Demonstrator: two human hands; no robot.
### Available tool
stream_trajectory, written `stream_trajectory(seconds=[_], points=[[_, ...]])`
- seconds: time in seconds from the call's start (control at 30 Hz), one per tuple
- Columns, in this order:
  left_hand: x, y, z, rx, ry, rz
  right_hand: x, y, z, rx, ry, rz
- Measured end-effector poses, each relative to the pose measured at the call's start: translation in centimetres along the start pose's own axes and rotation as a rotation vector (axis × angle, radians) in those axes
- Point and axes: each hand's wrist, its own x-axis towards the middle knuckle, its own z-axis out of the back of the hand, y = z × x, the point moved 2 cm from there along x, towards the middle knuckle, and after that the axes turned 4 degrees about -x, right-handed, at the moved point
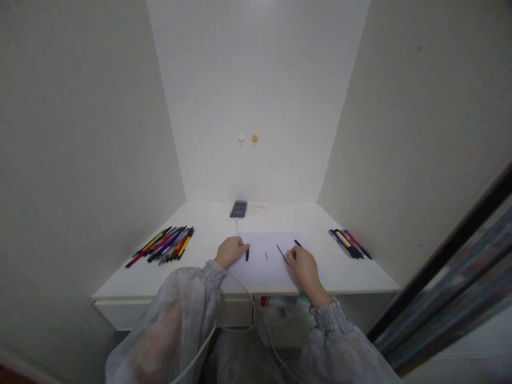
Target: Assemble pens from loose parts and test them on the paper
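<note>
Pen parts: a short black cap-like piece [247, 255] lies on the white paper sheet [264, 266] just at the left fingertips; a thin dark refill-like rod [282, 254] and a small black piece [298, 243] lie at the right fingertips; too small to name surely.
Left hand [231, 252]: fingers curled loosely, resting on the sheet's left edge, touching or nearly touching the cap; whether it is gripped cannot be told.
Right hand [304, 266]: fingers bent over the sheet beside the rod; grasp cannot be told.
Tiny grey bit [266, 256]: between the hands, unclear.
Surface [208, 229]: white, paper at the near edge.
Left pile: mixed-colour pens [164, 245].
Right pile: fewer pens [350, 244].
Phone [239, 209]: far back, blurred, with a cable running off it.
Sleeves: pale, cut off below.
</note>
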Motion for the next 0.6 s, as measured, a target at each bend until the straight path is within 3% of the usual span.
stream_trajectory(seconds=[0.2,0.47,0.6], points=[[-3.1,0.2,2.2,-0.286,-0.358,-0.168,-2.8,-0.7,0.2,0.210,-0.173,-0.015],[-5.1,1.4,1.4,-0.423,-0.528,-0.115,-4.7,-1.3,-1.5,0.421,-0.295,-0.106],[-5.0,1.2,1.3,-0.454,-0.529,-0.124,-4.3,-1.9,-1.2,0.520,-0.309,-0.181]])
